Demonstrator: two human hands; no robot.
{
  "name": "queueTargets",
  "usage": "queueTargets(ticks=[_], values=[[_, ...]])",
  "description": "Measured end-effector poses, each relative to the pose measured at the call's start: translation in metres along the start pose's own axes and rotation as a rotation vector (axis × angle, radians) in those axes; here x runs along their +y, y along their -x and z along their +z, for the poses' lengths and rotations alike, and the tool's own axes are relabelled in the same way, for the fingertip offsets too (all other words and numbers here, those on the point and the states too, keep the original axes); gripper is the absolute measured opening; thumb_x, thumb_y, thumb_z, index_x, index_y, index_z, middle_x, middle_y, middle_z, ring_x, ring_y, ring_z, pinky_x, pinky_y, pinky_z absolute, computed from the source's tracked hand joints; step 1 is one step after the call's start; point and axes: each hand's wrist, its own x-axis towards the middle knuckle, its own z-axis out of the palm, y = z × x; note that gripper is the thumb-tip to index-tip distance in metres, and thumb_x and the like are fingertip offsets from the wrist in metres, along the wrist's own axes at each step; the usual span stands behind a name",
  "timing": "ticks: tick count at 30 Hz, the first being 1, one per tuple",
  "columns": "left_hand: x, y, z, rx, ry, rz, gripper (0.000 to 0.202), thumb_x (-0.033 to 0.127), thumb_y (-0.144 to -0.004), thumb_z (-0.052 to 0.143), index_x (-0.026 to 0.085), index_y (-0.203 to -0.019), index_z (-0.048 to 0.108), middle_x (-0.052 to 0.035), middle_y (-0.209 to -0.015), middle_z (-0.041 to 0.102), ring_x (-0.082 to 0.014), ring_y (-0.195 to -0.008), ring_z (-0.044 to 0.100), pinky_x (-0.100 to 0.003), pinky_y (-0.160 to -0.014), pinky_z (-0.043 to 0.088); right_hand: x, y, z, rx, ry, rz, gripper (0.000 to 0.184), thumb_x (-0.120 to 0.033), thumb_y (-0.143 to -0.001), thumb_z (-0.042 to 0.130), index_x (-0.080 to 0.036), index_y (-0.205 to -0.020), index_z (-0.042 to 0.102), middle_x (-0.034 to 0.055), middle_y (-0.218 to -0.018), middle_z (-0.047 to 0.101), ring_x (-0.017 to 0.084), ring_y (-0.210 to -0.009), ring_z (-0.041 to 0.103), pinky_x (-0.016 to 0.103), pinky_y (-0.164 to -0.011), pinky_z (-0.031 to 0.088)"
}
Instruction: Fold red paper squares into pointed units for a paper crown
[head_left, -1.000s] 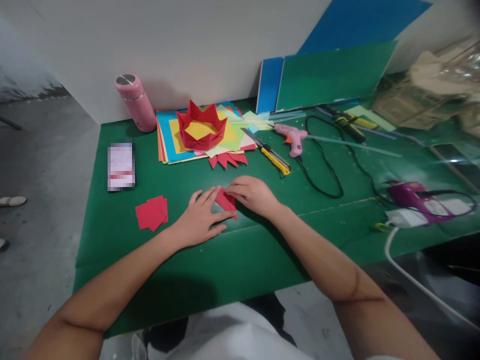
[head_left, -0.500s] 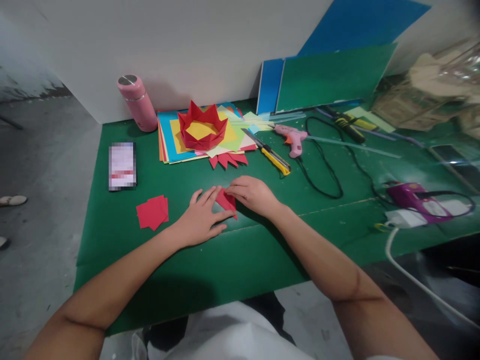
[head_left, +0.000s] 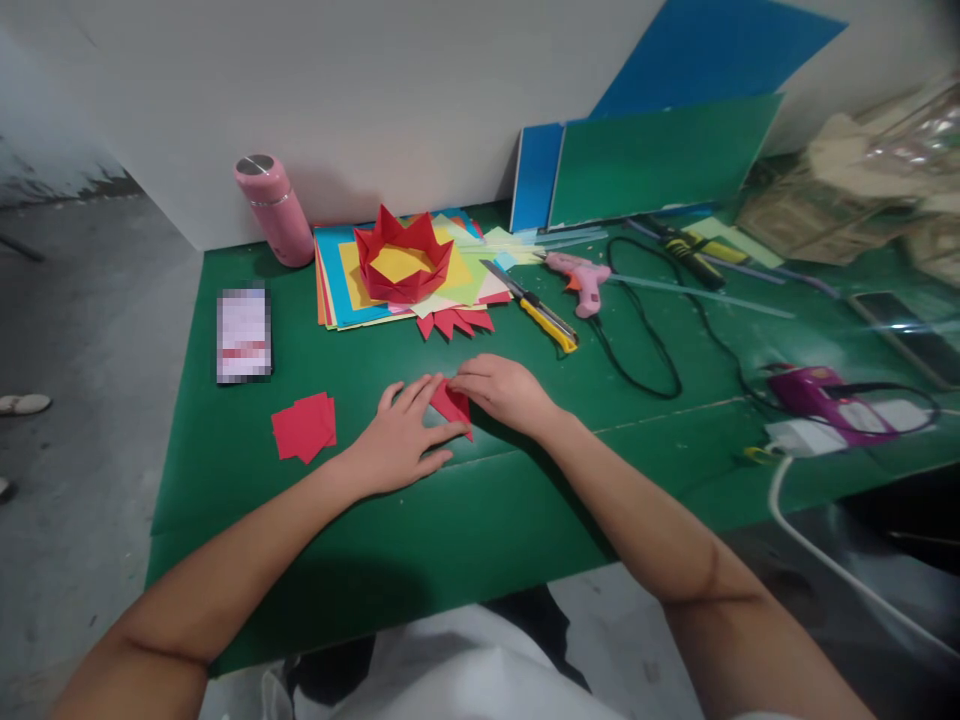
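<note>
A small folded piece of red paper (head_left: 453, 402) lies flat on the green tabletop between my hands. My left hand (head_left: 401, 437) rests with its fingers spread, its fingertips touching the paper's left and lower edges. The fingers of my right hand (head_left: 501, 392) are bent together and pressed on the paper's upper right edge, hiding that part. To the left of my hands is a small stack of red paper squares (head_left: 304, 426). Beyond them a red folded-paper ring with points (head_left: 403, 290) sits on a pile of coloured sheets (head_left: 337, 316), with several red folded points (head_left: 454, 322) in front.
A yellow utility knife (head_left: 547, 325) and a pink glue gun (head_left: 589, 290) with a black cord lie at the back right. A pink bottle (head_left: 283, 222) and a phone-like item (head_left: 244, 335), blurred out, stand left. A purple device (head_left: 825, 400) is plugged in at the right.
Both hands stay on the red paper in nearly the same pose. The whole view has shifted very slightly.
</note>
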Motion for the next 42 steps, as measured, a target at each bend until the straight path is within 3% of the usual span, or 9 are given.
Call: queueTargets(ticks=[6, 9, 14, 18, 26, 31, 37, 42], values=[[0.001, 0.000, 0.001, -0.016, -0.031, -0.010, 0.039, 0.042, -0.093, 0.048, 0.031, -0.131, 0.054, -0.0147, -0.156, 0.022, -0.0344, -0.144, 0.019, -0.058, -0.110, 0.019, 0.000, -0.001, 0.000, 0.014, 0.019, -0.021, 0.030, -0.016, -0.096, 0.042, -0.015, -0.091, 0.071, 0.0069, -0.086, 0.069, 0.017, -0.076, 0.057, 0.028, -0.070, 0.046], [0.001, -0.001, 0.002, -0.013, -0.041, -0.026, 0.046, 0.044, -0.093, 0.047, 0.022, -0.133, 0.051, -0.0167, -0.155, 0.023, -0.0327, -0.144, 0.020, -0.055, -0.111, 0.019, -0.002, -0.002, -0.003, -0.013, 0.029, -0.016, 0.030, -0.018, -0.096, 0.042, -0.016, -0.092, 0.071, 0.0070, -0.085, 0.069, 0.017, -0.076, 0.057, 0.029, -0.070, 0.045], [-0.001, -0.002, 0.001, -0.004, -0.028, -0.076, 0.074, 0.050, -0.089, 0.046, 0.009, -0.147, 0.027, -0.0169, -0.153, 0.029, -0.0296, -0.141, 0.027, -0.053, -0.113, 0.018, -0.004, -0.002, -0.009, -0.039, 0.003, 0.004, 0.031, -0.022, -0.097, 0.042, -0.016, -0.093, 0.072, 0.0080, -0.086, 0.069, 0.018, -0.077, 0.057, 0.029, -0.069, 0.046], [-0.004, -0.003, -0.001, -0.014, -0.026, -0.092, 0.077, 0.053, -0.088, 0.046, 0.011, -0.148, 0.025, -0.0140, -0.154, 0.030, -0.0296, -0.139, 0.030, -0.053, -0.113, 0.017, -0.003, 0.000, -0.010, -0.030, -0.122, 0.048, 0.028, -0.022, -0.096, 0.044, -0.016, -0.099, 0.071, 0.0087, -0.093, 0.069, 0.019, -0.084, 0.058, 0.031, -0.074, 0.048], [-0.006, -0.004, -0.002, -0.010, -0.023, -0.092, 0.075, 0.056, -0.087, 0.047, 0.013, -0.147, 0.030, -0.0124, -0.153, 0.032, -0.0295, -0.138, 0.031, -0.053, -0.114, 0.012, -0.001, 0.001, -0.009, -0.073, -0.155, 0.096, 0.041, -0.001, -0.083, 0.037, -0.013, -0.104, 0.070, 0.0108, -0.097, 0.067, 0.021, -0.090, 0.057, 0.035, -0.081, 0.049], [-0.006, -0.004, -0.002, -0.006, -0.013, -0.089, 0.074, 0.056, -0.086, 0.049, 0.015, -0.146, 0.032, -0.0121, -0.153, 0.033, -0.0304, -0.137, 0.032, -0.053, -0.114, 0.013, 0.001, 0.002, -0.009, -0.079, -0.146, 0.102, 0.044, 0.001, -0.080, 0.038, -0.013, -0.105, 0.071, 0.0109, -0.096, 0.067, 0.021, -0.090, 0.057, 0.034, -0.080, 0.049], [-0.006, -0.004, -0.002, 0.015, 0.015, -0.083, 0.074, 0.053, -0.085, 0.052, 0.016, -0.146, 0.033, -0.0133, -0.152, 0.034, -0.0303, -0.136, 0.034, -0.054, -0.114, 0.012, 0.007, 0.005, -0.013, -0.059, -0.121, 0.126, 0.039, 0.000, -0.080, 0.040, -0.017, -0.088, 0.075, 0.0090, -0.087, 0.066, 0.020, -0.083, 0.057, 0.033, -0.075, 0.048], [-0.007, -0.004, -0.001, 0.034, 0.019, -0.092, 0.074, 0.054, -0.083, 0.055, 0.018, -0.144, 0.035, -0.0140, -0.151, 0.035, -0.0315, -0.137, 0.032, -0.054, -0.113, 0.013, 0.004, 0.006, -0.013, -0.054, -0.121, 0.135, 0.041, 0.000, -0.079, 0.040, -0.017, -0.094, 0.074, 0.0095, -0.092, 0.066, 0.020, -0.085, 0.056, 0.033, -0.077, 0.047]])
